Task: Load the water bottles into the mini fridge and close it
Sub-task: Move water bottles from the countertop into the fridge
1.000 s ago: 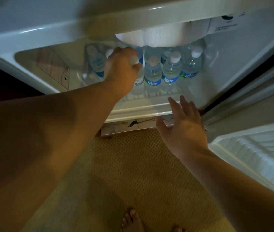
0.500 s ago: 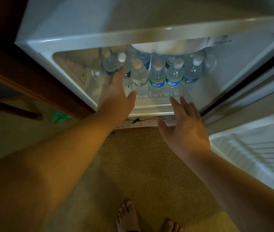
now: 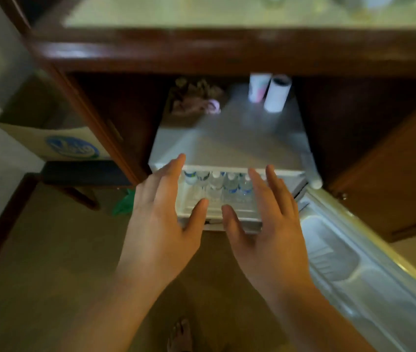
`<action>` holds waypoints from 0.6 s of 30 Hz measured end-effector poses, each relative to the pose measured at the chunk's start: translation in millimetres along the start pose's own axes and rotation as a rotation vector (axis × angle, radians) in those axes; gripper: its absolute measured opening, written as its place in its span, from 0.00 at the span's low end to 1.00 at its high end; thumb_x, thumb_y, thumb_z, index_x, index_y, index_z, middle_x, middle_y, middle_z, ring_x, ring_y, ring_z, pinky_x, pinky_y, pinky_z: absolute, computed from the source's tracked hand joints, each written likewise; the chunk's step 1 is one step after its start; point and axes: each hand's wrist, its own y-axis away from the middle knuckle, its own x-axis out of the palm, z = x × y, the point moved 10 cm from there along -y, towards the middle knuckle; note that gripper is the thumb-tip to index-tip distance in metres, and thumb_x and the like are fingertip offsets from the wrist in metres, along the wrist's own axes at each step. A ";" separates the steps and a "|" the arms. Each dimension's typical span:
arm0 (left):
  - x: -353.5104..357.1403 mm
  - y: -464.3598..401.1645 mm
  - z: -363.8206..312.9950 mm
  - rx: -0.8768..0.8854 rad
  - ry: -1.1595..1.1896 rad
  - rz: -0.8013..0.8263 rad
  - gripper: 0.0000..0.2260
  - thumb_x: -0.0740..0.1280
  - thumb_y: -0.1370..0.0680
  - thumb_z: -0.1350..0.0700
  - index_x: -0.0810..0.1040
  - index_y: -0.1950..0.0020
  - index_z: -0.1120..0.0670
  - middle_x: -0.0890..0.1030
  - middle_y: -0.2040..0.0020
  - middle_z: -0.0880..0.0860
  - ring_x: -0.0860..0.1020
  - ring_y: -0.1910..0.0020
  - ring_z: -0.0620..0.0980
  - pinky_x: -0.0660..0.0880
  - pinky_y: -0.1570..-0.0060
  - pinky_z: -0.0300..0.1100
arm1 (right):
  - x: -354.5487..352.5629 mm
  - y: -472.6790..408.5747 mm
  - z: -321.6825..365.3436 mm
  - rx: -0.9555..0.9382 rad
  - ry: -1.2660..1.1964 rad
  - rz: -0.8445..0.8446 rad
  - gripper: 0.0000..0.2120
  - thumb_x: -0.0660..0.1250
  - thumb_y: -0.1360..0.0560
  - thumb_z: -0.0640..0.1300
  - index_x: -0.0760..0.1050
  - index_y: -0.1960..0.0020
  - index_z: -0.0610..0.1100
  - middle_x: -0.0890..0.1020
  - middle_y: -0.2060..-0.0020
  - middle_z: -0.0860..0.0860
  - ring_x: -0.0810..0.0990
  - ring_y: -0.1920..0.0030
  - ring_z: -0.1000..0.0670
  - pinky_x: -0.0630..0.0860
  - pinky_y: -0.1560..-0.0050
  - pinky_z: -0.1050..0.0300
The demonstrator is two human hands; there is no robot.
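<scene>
The white mini fridge stands inside a dark wooden cabinet, seen from above. Its door hangs wide open to the right, inner shelves facing up. Several clear water bottles with white caps and blue labels stand in a row inside the lit opening. My left hand and my right hand hover side by side in front of the opening, fingers spread, palms facing each other, holding nothing and touching nothing.
A cardboard box with a blue logo sits at the left on a dark stool. Two white rolls and a crumpled bundle lie on the fridge top. A green scrap lies on the carpet. My bare foot shows below.
My left hand let go of a bottle inside the fridge and drew back out. Both hands now hover open in front. The view rose and pulled back, showing the fridge top and cabinet.
</scene>
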 end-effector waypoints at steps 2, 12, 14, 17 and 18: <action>-68.2 -11.8 -46.5 0.059 -0.012 -0.080 0.33 0.71 0.22 0.47 0.64 0.20 0.51 0.71 0.28 0.49 0.69 0.29 0.49 0.72 0.34 0.46 | -61.5 -2.6 47.5 -0.049 -0.033 -0.067 0.34 0.66 0.22 0.62 0.58 0.20 0.59 0.55 0.19 0.57 0.53 0.19 0.51 0.71 0.30 0.37; -262.3 -65.1 -220.2 0.218 -0.020 -0.185 0.28 0.69 0.22 0.44 0.67 0.22 0.44 0.69 0.24 0.46 0.65 0.25 0.47 0.69 0.31 0.42 | -263.8 -44.2 206.3 -0.248 0.051 -0.141 0.35 0.61 0.21 0.65 0.51 0.19 0.61 0.51 0.18 0.58 0.44 0.18 0.53 0.57 0.22 0.39; -272.7 -74.4 -239.5 0.228 -0.025 -0.173 0.29 0.68 0.22 0.42 0.66 0.22 0.42 0.68 0.24 0.44 0.64 0.25 0.46 0.68 0.29 0.46 | -286.7 -57.4 219.8 -0.263 0.089 -0.143 0.35 0.61 0.22 0.65 0.52 0.19 0.61 0.53 0.18 0.57 0.46 0.18 0.51 0.57 0.22 0.40; -278.0 -88.9 -253.1 0.212 -0.017 -0.158 0.28 0.68 0.22 0.40 0.65 0.23 0.39 0.67 0.24 0.41 0.63 0.25 0.44 0.66 0.29 0.47 | -308.8 -78.5 225.3 -0.262 0.129 -0.165 0.35 0.62 0.22 0.64 0.55 0.19 0.58 0.57 0.19 0.53 0.52 0.19 0.48 0.60 0.23 0.40; -277.5 -93.6 -255.4 0.214 -0.013 -0.156 0.28 0.68 0.22 0.40 0.66 0.23 0.39 0.67 0.24 0.41 0.63 0.25 0.44 0.65 0.29 0.46 | -313.1 -86.3 224.1 -0.256 0.142 -0.183 0.35 0.62 0.22 0.64 0.55 0.19 0.57 0.59 0.20 0.52 0.54 0.19 0.47 0.62 0.23 0.40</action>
